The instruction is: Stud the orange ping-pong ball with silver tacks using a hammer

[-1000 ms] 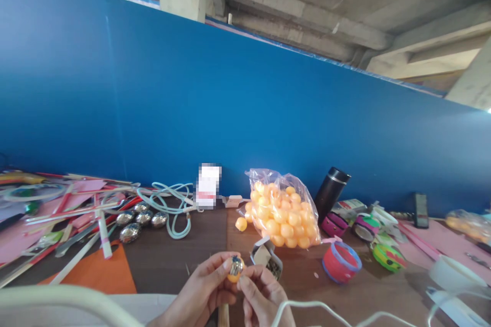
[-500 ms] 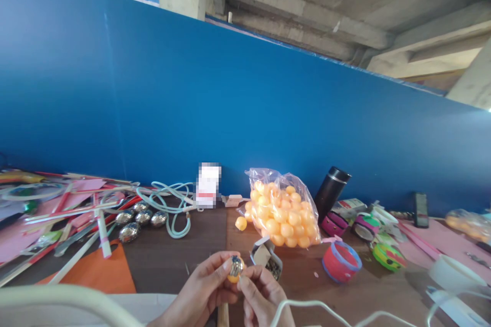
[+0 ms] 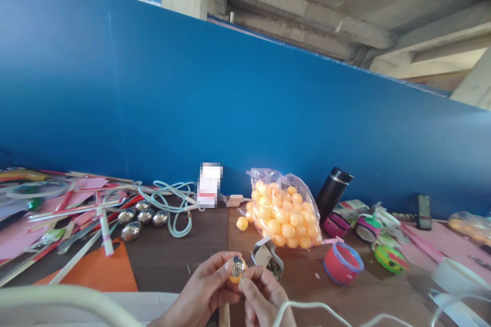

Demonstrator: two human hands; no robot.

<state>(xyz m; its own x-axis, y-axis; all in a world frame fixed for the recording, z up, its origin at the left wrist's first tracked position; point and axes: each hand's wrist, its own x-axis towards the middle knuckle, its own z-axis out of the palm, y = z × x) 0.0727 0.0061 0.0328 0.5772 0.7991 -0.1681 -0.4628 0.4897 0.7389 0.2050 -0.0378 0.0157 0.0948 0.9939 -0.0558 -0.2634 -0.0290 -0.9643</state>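
Note:
A small orange ball [image 3: 237,270], partly covered with shiny silver pieces, is between my hands at the bottom centre. My left hand [image 3: 207,288] grips it from the left, thumb in front. On the other side, my right hand [image 3: 264,294] has its thumb and forefinger pinched together against the ball. Whatever is in that pinch is too small or hidden to tell. Just behind the right hand stands an open box [image 3: 275,265] of small metal pieces. Several silver-covered balls [image 3: 131,231] lie in a group to the left.
A clear bag of orange balls [image 3: 286,217] stands behind the box, with a loose orange ball [image 3: 242,223] beside it. Rightward are a black bottle [image 3: 333,191] and a roll of red tape [image 3: 342,263]. Pale cable [image 3: 178,230] and an orange sheet [image 3: 111,271] lie left. A white cord [image 3: 312,305] crosses in front.
The whole view has shifted slightly, so things appear a little further right. Both hands keep nearly the same hold at the ball.

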